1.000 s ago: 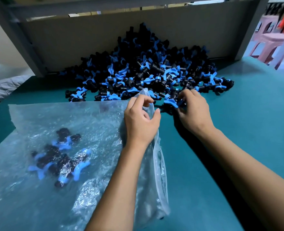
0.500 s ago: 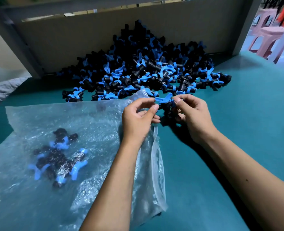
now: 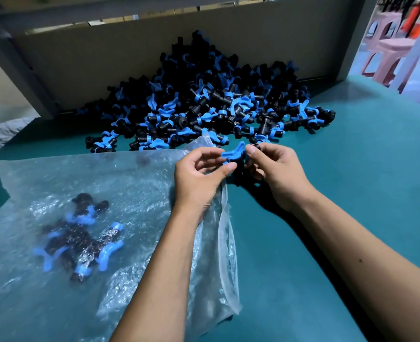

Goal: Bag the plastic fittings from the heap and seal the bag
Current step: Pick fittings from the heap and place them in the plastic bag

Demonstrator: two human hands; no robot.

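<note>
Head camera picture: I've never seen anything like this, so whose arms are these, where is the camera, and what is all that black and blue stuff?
No machine here: these are a person's two bare hands, filmed by a camera worn on their head, looking forward and down. On the green table lies a heap of fittings, small black plastic pieces with blue handles, piled against a grey board. Nearer is a clear plastic bag with a few fittings already inside. The right hand and left hand meet at the bag's mouth, both pinching one fitting by its blue handle. It is probably going into the bag next.
</note>
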